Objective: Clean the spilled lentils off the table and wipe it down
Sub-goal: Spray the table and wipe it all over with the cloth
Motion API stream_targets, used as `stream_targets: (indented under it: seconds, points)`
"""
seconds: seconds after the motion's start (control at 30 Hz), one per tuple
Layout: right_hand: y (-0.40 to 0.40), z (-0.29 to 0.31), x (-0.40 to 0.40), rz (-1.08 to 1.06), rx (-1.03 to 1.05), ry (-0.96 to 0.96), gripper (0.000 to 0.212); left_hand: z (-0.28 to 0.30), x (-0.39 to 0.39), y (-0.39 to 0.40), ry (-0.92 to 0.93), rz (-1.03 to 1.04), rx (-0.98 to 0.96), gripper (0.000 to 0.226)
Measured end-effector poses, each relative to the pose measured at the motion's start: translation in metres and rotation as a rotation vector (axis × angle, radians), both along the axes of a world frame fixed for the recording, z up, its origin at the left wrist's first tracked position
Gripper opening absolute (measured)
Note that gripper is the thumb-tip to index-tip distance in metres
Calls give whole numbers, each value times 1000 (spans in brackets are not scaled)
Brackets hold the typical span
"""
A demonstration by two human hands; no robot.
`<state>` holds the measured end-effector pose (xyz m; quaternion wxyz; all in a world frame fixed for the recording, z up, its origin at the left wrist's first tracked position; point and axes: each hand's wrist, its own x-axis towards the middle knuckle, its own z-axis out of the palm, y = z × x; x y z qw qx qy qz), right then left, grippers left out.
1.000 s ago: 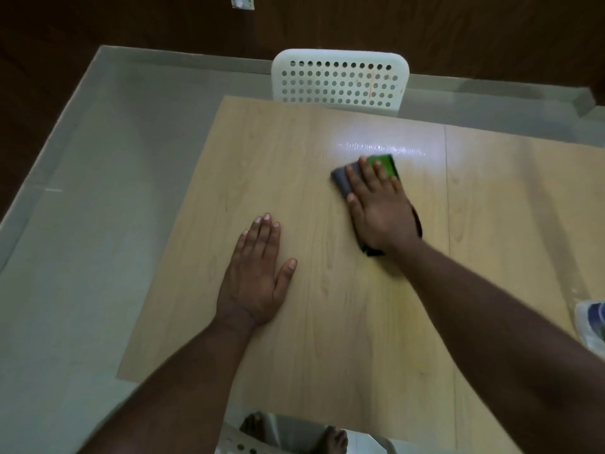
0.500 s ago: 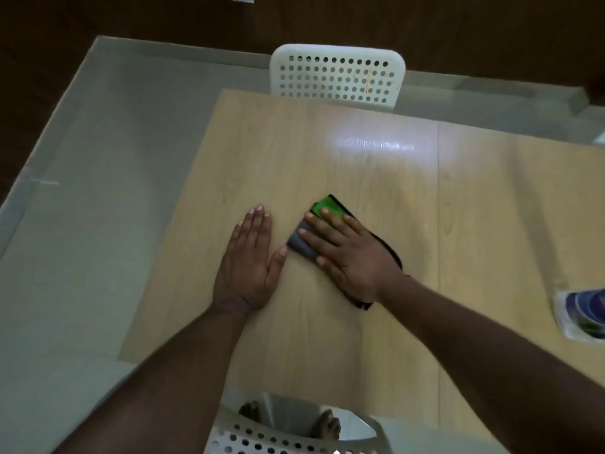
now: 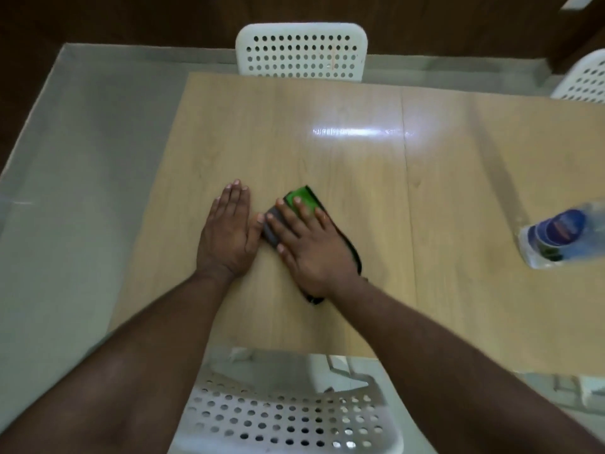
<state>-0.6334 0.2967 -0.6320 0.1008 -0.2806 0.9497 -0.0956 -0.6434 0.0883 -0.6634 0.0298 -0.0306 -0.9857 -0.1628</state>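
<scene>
Single head-worn wide-angle view, looking forward and steeply down, close above the table [image 3: 327,158]

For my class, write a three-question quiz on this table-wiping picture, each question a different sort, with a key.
1. True or false: the right hand presses flat on the cloth.
2. Multiple choice: the left hand lies (A) flat on the table, (B) on the white chair, (C) round the bottle.
3. Fill in: the cloth's exposed far corner is coloured ____.

Key: 1 true; 2 A; 3 green.
</scene>
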Motion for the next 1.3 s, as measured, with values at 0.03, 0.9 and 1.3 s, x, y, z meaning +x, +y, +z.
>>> stream_targets:
  seconds: [0.03,0.9,1.3]
  points:
    - [10,0,25,18,-8,-6,61,2,5,0,-6,1,11,74]
    - [9,5,88,-269,47,13,62,-5,105,-52,-5,30,23,78]
    - [-144,-6,-38,-91,43,57,64,-9,110,-52,68,73,122,80]
